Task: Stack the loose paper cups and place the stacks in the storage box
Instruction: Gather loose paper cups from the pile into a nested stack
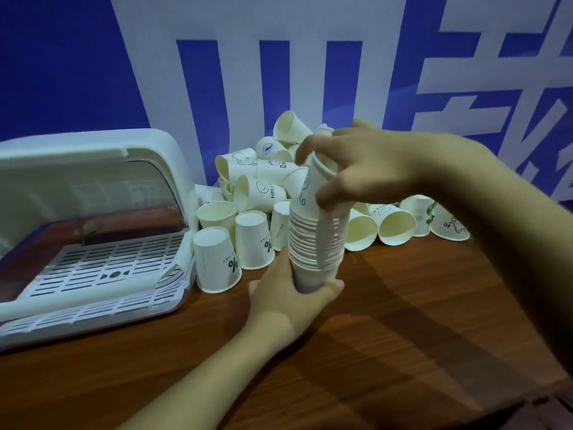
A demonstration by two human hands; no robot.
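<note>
The stack point(316, 243) stands upside-down above the worktop point(403, 321), in front of the heap of loose cups point(263, 187) against the wall and to the right of the open box point(93, 243). Paper cups like these look feather-light and thin-walled; I'd judge they crush if squeezed hard and that a tall stack bends or slides apart in the middle, so the safest hold is one hand at each end, not around the waist. That is roughly how it is held. The left hand point(291, 299) comes up from below, fingers and thumb curled round the lowest cup, forearm slanting in from the bottom edge. The right hand point(356, 162) reaches across from the right, arm nearly level, fingers arched over the top cup point(316, 181) and pinching it, seemingly seating it onto the stack. The box's slotted tray point(102, 268) shows no cups yet
</note>
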